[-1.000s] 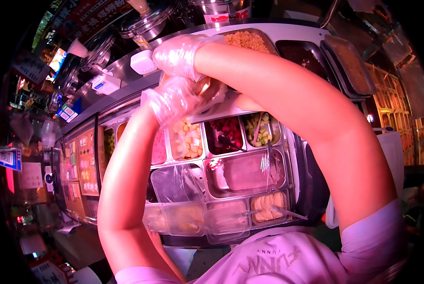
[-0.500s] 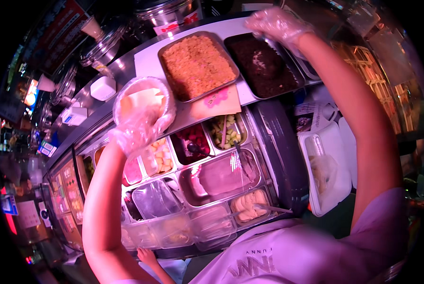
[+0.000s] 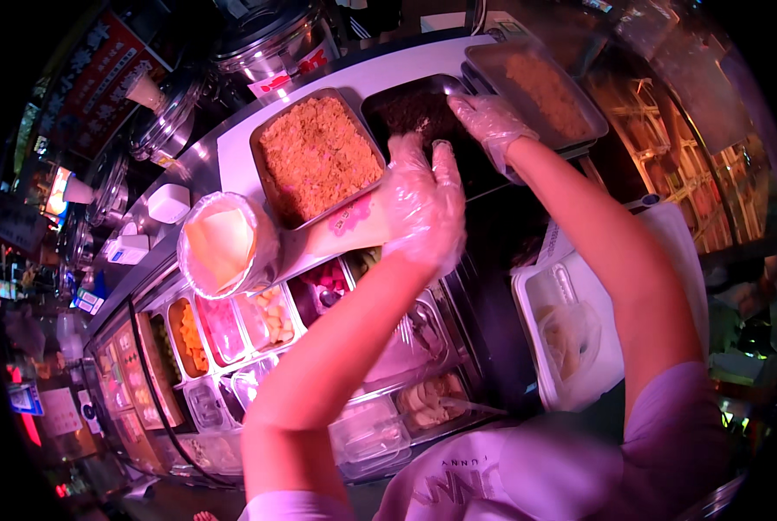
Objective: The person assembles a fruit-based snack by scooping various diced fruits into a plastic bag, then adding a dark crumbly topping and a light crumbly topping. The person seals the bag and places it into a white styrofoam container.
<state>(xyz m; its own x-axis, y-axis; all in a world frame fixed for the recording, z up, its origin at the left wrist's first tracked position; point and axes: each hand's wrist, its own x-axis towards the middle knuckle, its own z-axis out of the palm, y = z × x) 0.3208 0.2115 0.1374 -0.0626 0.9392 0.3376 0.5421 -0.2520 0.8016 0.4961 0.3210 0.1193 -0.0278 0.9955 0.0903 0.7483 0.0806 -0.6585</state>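
My left hand (image 3: 425,204), in a clear plastic glove, reaches over the near left side of a metal tray of dark crumbly food (image 3: 414,111). Its fingers are stretched and apart, their tips at the food. Also gloved, my right hand (image 3: 494,128) is at the tray's far right rim with fingers curled onto it; its fingertips are partly hidden. Left of that tray sits a tray of orange crumbly food (image 3: 319,156). A round tub lined with plastic (image 3: 223,243), holding pale sheets, stands near its lower left. A pale paper sheet with a pink print (image 3: 349,221) lies partly under my left hand.
At the right is a tray of brownish food (image 3: 540,95). Below the counter, several metal pans hold orange cubes (image 3: 190,339), pale cubes (image 3: 271,317) and other fillings. A white plastic bin (image 3: 571,339) stands right; a lidded metal pot (image 3: 271,39) stands behind.
My left hand has left the plastic-lined tub and moved right to the dark food tray. My right hand appears lower, beside that tray. The view has shifted, showing more of the right-hand tray.
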